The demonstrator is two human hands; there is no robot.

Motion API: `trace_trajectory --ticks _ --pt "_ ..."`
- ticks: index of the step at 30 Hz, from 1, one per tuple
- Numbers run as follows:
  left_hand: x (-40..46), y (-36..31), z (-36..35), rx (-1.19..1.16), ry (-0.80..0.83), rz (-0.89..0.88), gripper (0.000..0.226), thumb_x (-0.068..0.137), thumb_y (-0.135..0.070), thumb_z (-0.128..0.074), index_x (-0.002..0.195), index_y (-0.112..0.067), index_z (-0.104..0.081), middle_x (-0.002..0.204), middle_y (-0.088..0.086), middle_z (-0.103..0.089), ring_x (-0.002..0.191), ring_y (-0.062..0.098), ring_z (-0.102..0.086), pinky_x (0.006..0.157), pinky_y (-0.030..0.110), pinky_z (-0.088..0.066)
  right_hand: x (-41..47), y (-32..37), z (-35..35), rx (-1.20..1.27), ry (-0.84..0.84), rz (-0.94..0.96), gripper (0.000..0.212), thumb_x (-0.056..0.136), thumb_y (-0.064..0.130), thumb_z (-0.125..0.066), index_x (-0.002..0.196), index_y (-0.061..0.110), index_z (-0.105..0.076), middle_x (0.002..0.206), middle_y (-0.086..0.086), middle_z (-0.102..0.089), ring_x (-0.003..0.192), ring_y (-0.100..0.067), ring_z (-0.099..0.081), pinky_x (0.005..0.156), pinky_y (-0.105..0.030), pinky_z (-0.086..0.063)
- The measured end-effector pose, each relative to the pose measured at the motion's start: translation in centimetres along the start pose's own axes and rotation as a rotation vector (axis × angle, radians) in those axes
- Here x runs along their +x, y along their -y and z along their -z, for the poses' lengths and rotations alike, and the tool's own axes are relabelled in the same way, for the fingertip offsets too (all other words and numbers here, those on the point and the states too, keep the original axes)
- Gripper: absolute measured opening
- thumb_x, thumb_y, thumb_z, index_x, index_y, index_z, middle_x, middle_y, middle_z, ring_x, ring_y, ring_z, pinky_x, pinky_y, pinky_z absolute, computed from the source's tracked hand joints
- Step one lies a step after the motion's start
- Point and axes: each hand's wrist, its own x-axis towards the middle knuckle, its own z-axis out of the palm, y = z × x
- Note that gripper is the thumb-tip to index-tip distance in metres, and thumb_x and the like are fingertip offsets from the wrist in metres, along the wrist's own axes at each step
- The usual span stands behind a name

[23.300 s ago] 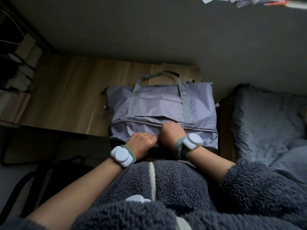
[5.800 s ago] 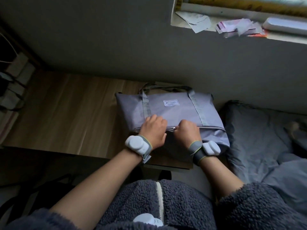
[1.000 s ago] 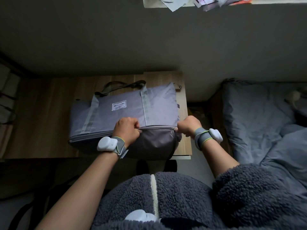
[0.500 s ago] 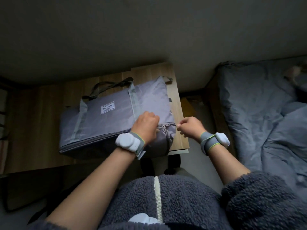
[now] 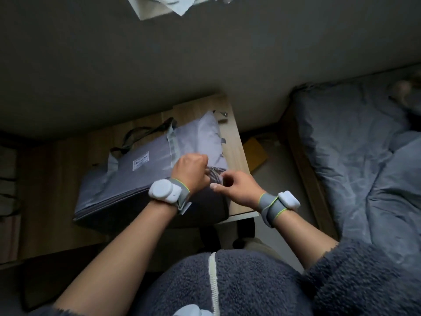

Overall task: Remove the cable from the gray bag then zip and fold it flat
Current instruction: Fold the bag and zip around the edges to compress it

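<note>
The gray bag (image 5: 127,176) lies flat on the wooden table (image 5: 52,185), its white label facing up and its dark handles pointing to the far side. My left hand (image 5: 190,171) grips the bag's fabric at its near right corner, fingers curled. My right hand (image 5: 237,187) is right beside it at the same corner, fingers curled as if pinching the zipper end; the pull itself is too small to make out. No cable is visible.
The table's right edge (image 5: 237,156) runs just past the bag's corner. A bed with dark gray bedding (image 5: 355,156) fills the right side. A yellowish item (image 5: 255,153) lies on the floor between the two. Papers (image 5: 164,5) sit on a ledge on the wall above.
My left hand slid right along the bag's zipper line to the right corner. My right hand, which was out past the corner, came back in beside it. The view shifted right.
</note>
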Motion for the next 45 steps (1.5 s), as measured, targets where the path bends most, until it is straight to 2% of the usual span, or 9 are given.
trace_trajectory --ticks 4,9,15,20,24,28,36,41,45 --pt "0.4 0.8 7.3 -0.027 -0.220 0.028 0.010 0.075 -0.017 -0.063 0.083 -0.011 -0.062 0.091 0.014 -0.066 0.089 0.036 -0.060 0.070 0.036 -0.039 -0.2 6.2 2.1 -0.044 -0.167 0.186 0.039 0.076 0.047 -0.075 0.091 0.013 -0.062 0.084 -0.007 -0.068 0.079 -0.025 -0.061 0.071 -0.041 -0.051" --pt "-0.4 0.8 17.7 -0.177 -0.527 0.062 0.010 0.073 -0.018 -0.067 0.081 -0.013 -0.063 0.083 0.010 -0.068 0.083 0.034 -0.061 0.070 0.037 -0.047 -1.6 15.5 8.5 -0.166 -0.453 0.410 0.037 0.073 0.047 -0.076 0.090 0.015 -0.065 0.085 -0.005 -0.069 0.082 -0.023 -0.062 0.073 -0.039 -0.049" --pt "-3.9 0.8 23.8 -0.476 -0.915 0.036 0.010 0.073 -0.020 -0.067 0.076 -0.015 -0.059 0.066 -0.004 -0.060 0.063 0.017 -0.055 0.058 0.029 -0.040 -5.4 26.2 13.0 -0.544 -0.701 0.711 0.034 0.072 0.045 -0.073 0.092 0.018 -0.066 0.090 -0.008 -0.067 0.085 -0.031 -0.061 0.065 -0.031 -0.039" --pt "-5.4 2.5 17.3 -0.523 -0.809 0.110 0.010 0.068 -0.016 -0.061 0.071 -0.012 -0.052 0.066 0.004 -0.059 0.064 0.028 -0.054 0.058 0.034 -0.039 -4.3 24.0 8.2 -0.809 -0.600 0.701 0.028 0.080 0.043 -0.067 0.087 0.017 -0.061 0.090 -0.009 -0.064 0.082 -0.035 -0.061 0.061 -0.033 -0.037" --pt "-6.0 3.0 11.4 -0.545 -0.720 0.168 0.013 0.069 -0.013 -0.062 0.068 -0.014 -0.049 0.066 0.006 -0.058 0.065 0.031 -0.055 0.057 0.032 -0.033 -2.2 17.8 4.2 -0.913 -0.395 0.545 0.022 0.096 0.034 -0.046 0.097 0.014 -0.056 0.104 -0.008 -0.060 0.096 -0.032 -0.060 0.077 -0.042 -0.044" --pt "-6.2 3.5 10.0 -0.560 -0.741 0.190 0.015 0.068 -0.012 -0.062 0.070 -0.016 -0.048 0.064 0.000 -0.056 0.062 0.025 -0.053 0.055 0.031 -0.038 -2.2 15.1 4.7 -0.935 -0.447 0.514 0.013 0.092 0.030 -0.050 0.100 0.023 -0.058 0.102 -0.002 -0.062 0.087 -0.033 -0.064 0.066 -0.039 -0.043" --pt "-7.4 4.0 9.9 -0.599 -0.745 0.224 0.016 0.067 -0.002 -0.058 0.068 -0.014 -0.047 0.066 0.001 -0.055 0.062 0.028 -0.051 0.055 0.033 -0.038 -4.0 15.5 10.4 -1.043 -0.447 0.015 0.020 0.079 0.027 -0.060 0.098 0.023 -0.066 0.108 -0.009 -0.064 0.098 -0.033 -0.063 0.075 -0.035 -0.046" --pt "-6.7 3.8 11.3 -0.458 -0.676 0.207 0.016 0.068 -0.009 -0.062 0.071 -0.018 -0.049 0.073 0.007 -0.062 0.071 0.035 -0.057 0.060 0.030 -0.032 -4.3 18.2 5.6 -0.895 -0.334 0.475 0.025 0.082 0.035 -0.063 0.105 0.024 -0.065 0.107 -0.004 -0.069 0.100 -0.030 -0.063 0.078 -0.038 -0.050" --pt "-6.8 3.4 11.1 -0.433 -0.691 0.183 0.014 0.068 -0.007 -0.063 0.072 -0.015 -0.052 0.072 0.010 -0.062 0.071 0.039 -0.058 0.059 0.033 -0.036 -4.2 18.0 4.3 -0.852 -0.401 0.547 0.023 0.085 0.040 -0.060 0.099 0.022 -0.063 0.099 -0.003 -0.067 0.092 -0.031 -0.063 0.070 -0.039 -0.048"
